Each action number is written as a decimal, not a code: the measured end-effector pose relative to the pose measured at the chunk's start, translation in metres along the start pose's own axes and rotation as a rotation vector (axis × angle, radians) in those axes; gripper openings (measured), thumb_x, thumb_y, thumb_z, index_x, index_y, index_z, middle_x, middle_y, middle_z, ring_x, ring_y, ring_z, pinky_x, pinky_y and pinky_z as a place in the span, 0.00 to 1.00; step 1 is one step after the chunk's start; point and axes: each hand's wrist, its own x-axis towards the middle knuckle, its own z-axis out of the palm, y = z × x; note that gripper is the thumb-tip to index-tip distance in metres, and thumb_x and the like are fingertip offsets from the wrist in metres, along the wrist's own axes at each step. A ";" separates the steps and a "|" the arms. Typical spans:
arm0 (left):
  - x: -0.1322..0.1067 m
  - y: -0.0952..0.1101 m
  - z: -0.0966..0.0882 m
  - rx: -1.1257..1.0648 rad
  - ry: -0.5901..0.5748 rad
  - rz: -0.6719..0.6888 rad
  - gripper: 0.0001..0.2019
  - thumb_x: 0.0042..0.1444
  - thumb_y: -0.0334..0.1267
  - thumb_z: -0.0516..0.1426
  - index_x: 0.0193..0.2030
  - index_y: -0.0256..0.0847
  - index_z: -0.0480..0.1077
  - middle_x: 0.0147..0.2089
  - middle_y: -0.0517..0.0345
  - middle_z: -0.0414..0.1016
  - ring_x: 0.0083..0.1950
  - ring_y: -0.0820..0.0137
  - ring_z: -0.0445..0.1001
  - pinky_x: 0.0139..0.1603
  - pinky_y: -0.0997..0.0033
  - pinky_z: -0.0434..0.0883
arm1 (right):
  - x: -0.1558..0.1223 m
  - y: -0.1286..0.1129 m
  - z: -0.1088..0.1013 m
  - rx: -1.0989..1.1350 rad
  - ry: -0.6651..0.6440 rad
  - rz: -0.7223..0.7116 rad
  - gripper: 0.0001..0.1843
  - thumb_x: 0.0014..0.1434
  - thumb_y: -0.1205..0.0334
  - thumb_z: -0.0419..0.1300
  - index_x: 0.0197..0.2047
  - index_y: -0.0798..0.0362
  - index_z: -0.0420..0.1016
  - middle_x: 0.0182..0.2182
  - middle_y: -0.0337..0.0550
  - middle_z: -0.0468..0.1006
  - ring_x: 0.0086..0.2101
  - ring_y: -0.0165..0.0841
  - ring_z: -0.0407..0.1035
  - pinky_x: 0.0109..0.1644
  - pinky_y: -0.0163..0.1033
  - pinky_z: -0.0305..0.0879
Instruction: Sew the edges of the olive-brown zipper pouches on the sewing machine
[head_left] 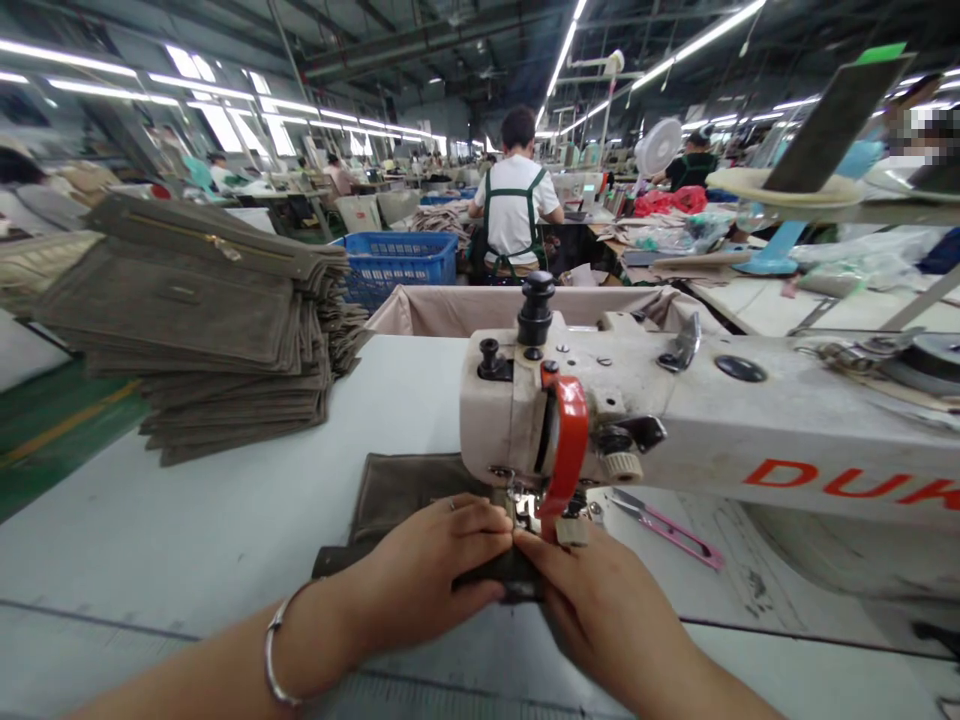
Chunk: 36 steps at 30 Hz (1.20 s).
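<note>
A dark brown leather-like bag panel point(405, 490) lies under the needle area of a white sewing machine point(697, 400). My left hand point(420, 570), with a silver bangle at the wrist, grips the panel just left of the presser foot, fingers pressed together on top and thumb lower at its near edge. On the other side of the foot, my right hand point(600, 590) pinches the same panel close to the needle. A red guard point(568, 440) hangs in front of the needle bar and hides part of the stitching spot. Both hands cover much of the panel.
A tall stack of brown zippered pouches point(195, 320) stands on the table's left. Pink-handled thread snips point(679, 535) lie under the machine arm. Beyond the table are a cloth-lined bin point(439, 312), a blue crate point(401, 262) and a person point(517, 200) seated facing away.
</note>
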 end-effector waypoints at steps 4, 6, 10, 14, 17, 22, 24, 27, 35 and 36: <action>0.006 -0.008 -0.002 0.038 -0.017 0.000 0.17 0.59 0.34 0.60 0.56 0.41 0.70 0.54 0.52 0.74 0.56 0.62 0.71 0.61 0.60 0.68 | 0.001 0.000 0.001 -0.045 -0.037 0.026 0.23 0.59 0.74 0.49 0.55 0.52 0.71 0.45 0.52 0.74 0.42 0.45 0.69 0.44 0.52 0.71; 0.006 -0.013 -0.003 0.076 -0.015 0.001 0.16 0.60 0.35 0.60 0.55 0.41 0.71 0.52 0.52 0.73 0.56 0.61 0.70 0.61 0.59 0.67 | 0.000 -0.002 0.000 -0.025 -0.031 0.025 0.23 0.58 0.74 0.49 0.55 0.53 0.70 0.45 0.52 0.73 0.43 0.45 0.68 0.45 0.53 0.71; 0.000 -0.025 -0.006 0.156 0.002 0.025 0.15 0.62 0.38 0.60 0.56 0.45 0.72 0.53 0.52 0.74 0.57 0.59 0.70 0.63 0.53 0.65 | -0.001 -0.004 -0.004 0.082 0.122 0.034 0.15 0.60 0.72 0.49 0.47 0.54 0.71 0.42 0.51 0.72 0.41 0.43 0.67 0.44 0.49 0.70; -0.009 -0.035 -0.009 0.107 0.054 0.020 0.13 0.65 0.36 0.57 0.55 0.44 0.72 0.52 0.52 0.75 0.54 0.62 0.72 0.58 0.57 0.70 | 0.004 0.001 -0.006 -0.012 0.205 0.087 0.09 0.63 0.69 0.50 0.39 0.54 0.71 0.38 0.50 0.71 0.41 0.44 0.65 0.45 0.51 0.66; -0.011 -0.032 -0.007 0.016 0.106 0.014 0.10 0.65 0.33 0.56 0.52 0.42 0.73 0.51 0.53 0.77 0.52 0.65 0.74 0.56 0.61 0.71 | 0.007 0.006 -0.005 -0.140 0.162 0.107 0.09 0.64 0.68 0.52 0.34 0.53 0.72 0.33 0.47 0.72 0.38 0.44 0.64 0.43 0.50 0.64; -0.005 -0.011 0.003 -0.034 0.171 -0.037 0.09 0.60 0.28 0.59 0.46 0.42 0.73 0.48 0.54 0.78 0.50 0.66 0.76 0.55 0.62 0.72 | 0.003 0.004 -0.006 -0.176 0.138 0.086 0.16 0.65 0.62 0.55 0.25 0.52 0.71 0.25 0.43 0.69 0.34 0.42 0.63 0.41 0.50 0.62; -0.003 -0.004 0.007 -0.015 0.196 -0.083 0.08 0.59 0.27 0.58 0.43 0.42 0.73 0.45 0.56 0.78 0.47 0.66 0.76 0.54 0.62 0.73 | 0.002 -0.001 -0.006 -0.069 0.161 0.056 0.06 0.62 0.65 0.58 0.32 0.53 0.73 0.32 0.45 0.72 0.37 0.42 0.63 0.43 0.49 0.63; -0.003 -0.002 0.011 0.020 0.228 -0.098 0.08 0.60 0.27 0.57 0.43 0.42 0.72 0.44 0.57 0.78 0.46 0.66 0.76 0.52 0.63 0.73 | 0.003 -0.005 -0.004 0.048 0.125 0.045 0.11 0.55 0.72 0.62 0.43 0.54 0.73 0.40 0.46 0.73 0.42 0.43 0.64 0.46 0.49 0.65; -0.003 -0.004 0.016 0.152 0.273 0.013 0.07 0.65 0.30 0.53 0.45 0.40 0.71 0.44 0.56 0.80 0.45 0.66 0.77 0.52 0.63 0.75 | 0.008 -0.002 0.003 0.010 0.219 -0.002 0.06 0.58 0.73 0.58 0.37 0.55 0.73 0.35 0.46 0.73 0.38 0.42 0.64 0.42 0.48 0.66; -0.002 -0.003 0.015 0.146 0.272 0.019 0.07 0.65 0.30 0.53 0.45 0.40 0.72 0.44 0.56 0.80 0.44 0.67 0.78 0.52 0.64 0.75 | 0.008 -0.001 0.004 -0.001 0.240 -0.042 0.06 0.59 0.74 0.56 0.35 0.54 0.72 0.33 0.45 0.73 0.36 0.41 0.64 0.40 0.46 0.65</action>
